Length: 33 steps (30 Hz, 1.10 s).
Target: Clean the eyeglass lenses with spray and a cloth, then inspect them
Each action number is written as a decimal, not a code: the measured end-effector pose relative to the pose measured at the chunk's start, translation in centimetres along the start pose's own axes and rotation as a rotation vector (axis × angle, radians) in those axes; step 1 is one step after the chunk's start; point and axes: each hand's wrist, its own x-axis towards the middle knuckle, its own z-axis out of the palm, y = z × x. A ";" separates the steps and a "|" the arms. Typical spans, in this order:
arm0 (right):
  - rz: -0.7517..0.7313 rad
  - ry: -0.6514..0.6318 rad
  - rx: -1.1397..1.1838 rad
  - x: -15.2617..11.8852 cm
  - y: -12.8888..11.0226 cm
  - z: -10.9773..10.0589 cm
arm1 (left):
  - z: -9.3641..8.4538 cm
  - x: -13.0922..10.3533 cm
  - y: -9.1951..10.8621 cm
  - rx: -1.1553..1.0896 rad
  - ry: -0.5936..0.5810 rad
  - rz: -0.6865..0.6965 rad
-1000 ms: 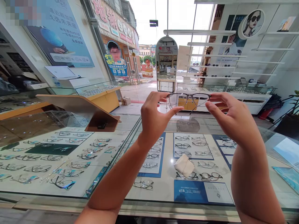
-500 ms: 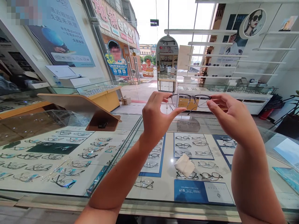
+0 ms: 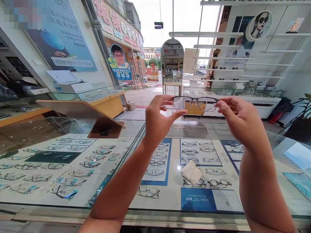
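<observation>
A pair of dark-rimmed glasses (image 3: 196,99) is held up above the glass counter, its lenses upright and its temples extending below the frame. My left hand (image 3: 161,113) pinches the left end of the frame between thumb and fingers. At the right end, my right hand (image 3: 236,116) grips the frame by its corner. Below them, a folded cream cloth (image 3: 191,172) lies on the glass counter top (image 3: 170,197). Several rows of glasses are laid out under the glass.
A wooden-backed tilted board (image 3: 82,113) stands on the left counter. Behind the counter are an arched mirror (image 3: 173,64), white wall shelves (image 3: 209,34) and a far display case (image 3: 257,100). A plant (image 3: 302,113) stands at the right edge.
The glasses have turned to face more squarely, and both lenses now show more fully between my hands. My left hand has shifted slightly left; both hands keep their hold.
</observation>
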 end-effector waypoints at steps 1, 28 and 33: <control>0.003 0.008 0.000 0.0 -0.1 0.0 | 0.0 0.1 -0.2 -0.025 -0.009 -0.018; -0.010 0.055 0.097 -0.1 -0.3 0.6 | 0.9 0.3 -3.4 -0.030 0.110 0.306; -0.014 0.082 0.020 -0.5 -1.3 0.7 | 1.7 0.2 -5.8 -0.198 0.036 0.186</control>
